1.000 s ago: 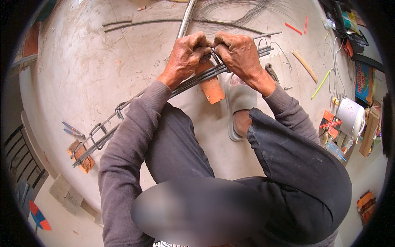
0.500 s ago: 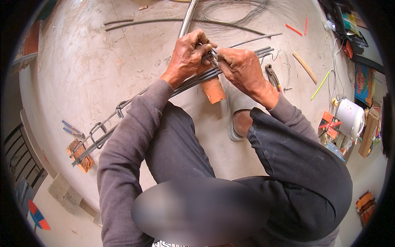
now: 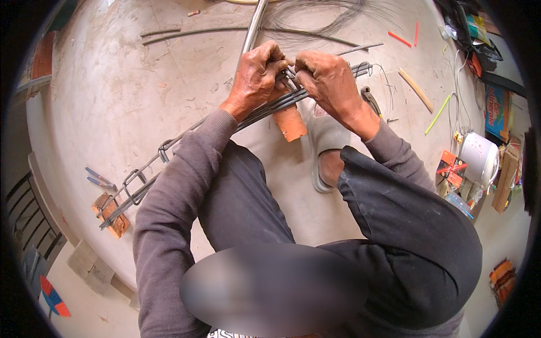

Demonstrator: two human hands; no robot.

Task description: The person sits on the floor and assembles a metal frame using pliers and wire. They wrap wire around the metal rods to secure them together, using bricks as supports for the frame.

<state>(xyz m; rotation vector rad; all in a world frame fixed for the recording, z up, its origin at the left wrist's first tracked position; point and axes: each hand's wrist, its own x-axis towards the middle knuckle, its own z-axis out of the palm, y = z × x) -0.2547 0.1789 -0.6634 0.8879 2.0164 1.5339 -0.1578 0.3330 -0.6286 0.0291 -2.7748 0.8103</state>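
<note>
A grey blurred oval (image 3: 273, 290) hides the lap, and a strip of printed cloth below it is cut off by the lower edge. Ahead of the dark trousers (image 3: 239, 191), a bundle of steel rods (image 3: 287, 102) lies aslant, its middle covered by the left sleeve (image 3: 177, 186); one brick (image 3: 117, 223) sits under its left end and another brick (image 3: 291, 125) under it by the hands. The left hand (image 3: 256, 78) has its thumb and fingers pinched on a small steel loop (image 3: 291, 80) at the bundle; the right hand (image 3: 329, 81) is just beside, fingers curled in narrow, their tips hidden, so I cannot tell whether they grip anything. The pliers (image 3: 369, 101) are partly behind the right wrist. Off to the right stands a rounded white pot (image 3: 476, 156), its contents out of sight, with an orange-and-black packet (image 3: 449, 168) near it. Farther up are a blue box (image 3: 496, 115), its inside unseen, and a black plastic bag (image 3: 489, 49), also impossible to see into. Beyond the hands, a metal pipe (image 3: 255, 27) and a coil of thin wire (image 3: 315, 31) both run out at the top edge.
</note>
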